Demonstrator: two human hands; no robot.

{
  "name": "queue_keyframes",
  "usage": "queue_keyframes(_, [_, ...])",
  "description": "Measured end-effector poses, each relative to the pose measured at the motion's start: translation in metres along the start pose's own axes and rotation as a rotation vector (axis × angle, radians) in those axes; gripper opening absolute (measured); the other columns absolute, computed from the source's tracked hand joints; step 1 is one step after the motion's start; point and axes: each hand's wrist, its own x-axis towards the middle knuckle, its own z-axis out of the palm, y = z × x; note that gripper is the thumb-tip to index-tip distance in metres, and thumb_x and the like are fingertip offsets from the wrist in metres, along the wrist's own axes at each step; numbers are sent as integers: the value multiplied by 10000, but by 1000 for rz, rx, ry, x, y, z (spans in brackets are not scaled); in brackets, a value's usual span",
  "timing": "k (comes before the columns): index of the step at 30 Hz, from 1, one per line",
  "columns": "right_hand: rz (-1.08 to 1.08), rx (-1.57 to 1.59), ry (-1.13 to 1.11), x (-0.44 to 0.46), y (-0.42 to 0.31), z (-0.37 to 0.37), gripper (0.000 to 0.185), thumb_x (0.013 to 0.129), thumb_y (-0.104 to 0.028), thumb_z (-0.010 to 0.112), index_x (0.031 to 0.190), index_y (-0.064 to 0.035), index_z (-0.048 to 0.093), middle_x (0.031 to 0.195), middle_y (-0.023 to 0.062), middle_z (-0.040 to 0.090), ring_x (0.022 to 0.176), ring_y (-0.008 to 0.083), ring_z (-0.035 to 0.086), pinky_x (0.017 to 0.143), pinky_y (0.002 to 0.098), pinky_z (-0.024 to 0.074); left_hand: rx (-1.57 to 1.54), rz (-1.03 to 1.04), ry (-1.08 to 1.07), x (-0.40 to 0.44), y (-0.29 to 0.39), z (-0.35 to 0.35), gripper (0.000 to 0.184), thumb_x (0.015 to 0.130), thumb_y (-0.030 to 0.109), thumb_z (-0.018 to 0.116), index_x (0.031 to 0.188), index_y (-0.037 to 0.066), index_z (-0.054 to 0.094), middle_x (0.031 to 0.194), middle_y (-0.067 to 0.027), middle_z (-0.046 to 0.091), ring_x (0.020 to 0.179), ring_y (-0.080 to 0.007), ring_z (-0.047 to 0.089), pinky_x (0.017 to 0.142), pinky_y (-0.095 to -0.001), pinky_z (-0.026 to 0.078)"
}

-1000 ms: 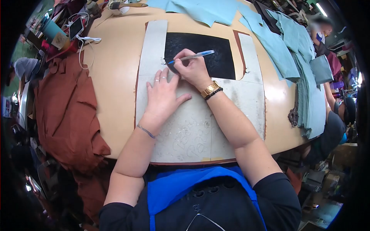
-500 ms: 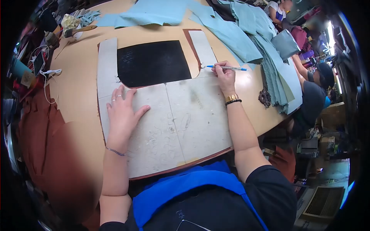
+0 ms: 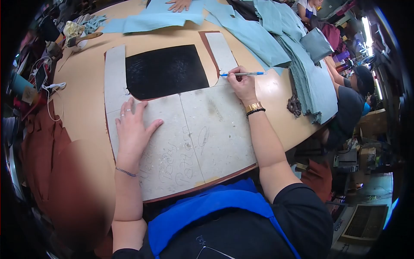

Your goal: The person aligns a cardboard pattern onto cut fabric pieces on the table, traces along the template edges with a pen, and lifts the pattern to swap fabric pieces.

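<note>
A grey-white pattern board (image 3: pixel 220 125) with two upright arms and handwriting on it lies over reddish-brown material (image 3: pixel 233 173), whose edges show around it. My left hand (image 3: pixel 133 125) rests flat on the board's left part, fingers spread, thumb out to the right. In my right hand (image 3: pixel 243 86) is a blue-capped ballpoint pen (image 3: pixel 250 74); its tip is at the inner edge of the board's right arm, near the bottom of that arm. Between the two arms lies a black rectangular sheet (image 3: pixel 168 71) on the table.
Light-blue sheets (image 3: pixel 161 19) lie at the far side, with another person's hand (image 3: pixel 179 5) on them. Stacked blue-green pieces (image 3: pixel 302 82) line the right edge, near a person in a dark cap (image 3: pixel 364 81). A brush (image 3: pixel 84 39) and a white cable (image 3: pixel 54 85) are at left.
The pen tip has moved slightly left to the arm's inner edge. The view has shifted a little. Another person's hand has appeared on the far blue sheets. My left hand stays flat.
</note>
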Motion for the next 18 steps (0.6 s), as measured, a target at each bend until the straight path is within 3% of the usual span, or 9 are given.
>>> queue_keyframes(8, [15,1,-10,1,-3,-1,105,865,-128,633,853,-23,639,727,-10,622,630,30,520,576,202,431,1,-23,-18,0,2,-2,631,766,423,775,1278,119,566,1437,-207,429,1342,-362,403,1026,-524,387])
queue_keyframes(9, [18,4,2,2,-7,-2,111,878,-131,624,855,-23,638,735,-8,626,638,30,522,581,200,432,-16,-29,-42,1,2,-2,650,770,444,765,1295,121,557,1455,-202,410,1361,-365,375,1035,-561,362])
queue_keyframes(12, [262,451,186,4,-22,-14,138,927,-154,601,909,-26,649,779,5,647,672,35,538,597,204,431,-21,-33,-104,0,2,-2,684,791,492,730,1335,127,535,1493,-192,371,1400,-370,320,1058,-632,307])
queue_keyframes(14, [290,413,205,-4,-23,-31,161,949,-175,594,976,-26,646,815,22,666,696,60,561,607,226,447,25,-16,-133,-5,6,-6,674,816,503,702,1350,132,527,1498,-193,367,1400,-367,322,1069,-625,298])
queue_keyframes(15, [303,394,213,-11,-24,-42,176,959,-186,590,1009,-26,645,833,31,676,709,73,572,612,237,455,18,3,-165,-10,5,-8,663,827,501,690,1354,132,526,1498,-194,368,1399,-365,326,1075,-619,293])
queue_keyframes(18, [118,-353,64,-44,-27,-76,251,938,-212,635,1102,-22,625,867,51,690,739,127,604,664,277,503,-75,94,-276,-27,-7,-13,634,873,469,649,1387,132,495,1512,-193,346,1391,-356,341,1104,-595,263])
